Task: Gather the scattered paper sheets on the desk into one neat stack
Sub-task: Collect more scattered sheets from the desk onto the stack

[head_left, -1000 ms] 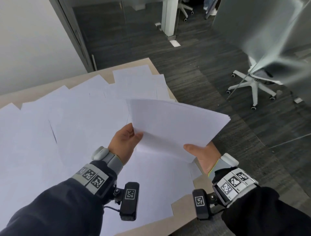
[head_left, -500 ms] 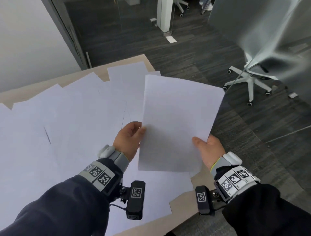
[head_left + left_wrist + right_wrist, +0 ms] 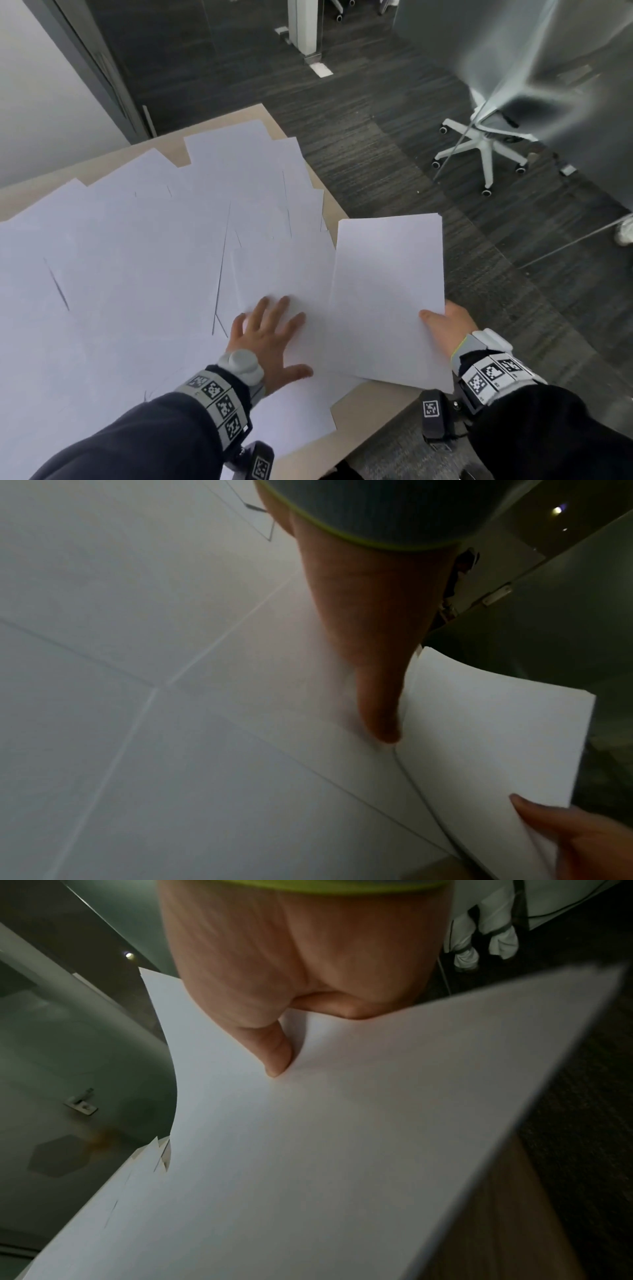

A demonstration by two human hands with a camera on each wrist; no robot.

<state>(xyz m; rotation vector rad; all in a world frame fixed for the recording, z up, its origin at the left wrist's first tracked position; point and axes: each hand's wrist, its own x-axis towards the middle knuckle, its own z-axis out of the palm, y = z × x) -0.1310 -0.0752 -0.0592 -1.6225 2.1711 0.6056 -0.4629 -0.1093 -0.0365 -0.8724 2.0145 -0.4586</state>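
A glass-walled office with dark carpet (image 3: 394, 144) and a white swivel chair (image 3: 486, 150) frames the tan counter (image 3: 373, 397), which I watch through the head camera. From the left, loose white sheets (image 3: 137, 260) lie overlapping across nearly the whole counter, corners askew. My left hand (image 3: 270, 339) lies flat on those sheets near the counter's front edge, fingers straight and spread, holding nothing; the left wrist camera shows its thumb (image 3: 380, 718) pressed to the paper just beside the edge of the gathered bundle. To the right, my right hand (image 3: 445, 325) pinches that squared bundle of sheets (image 3: 387, 294) at its near right corner, thumb (image 3: 274, 1053) on top, the other fingers hidden beneath. The bundle hangs partly past the counter's right edge, its left side overlapping the loose sheets.
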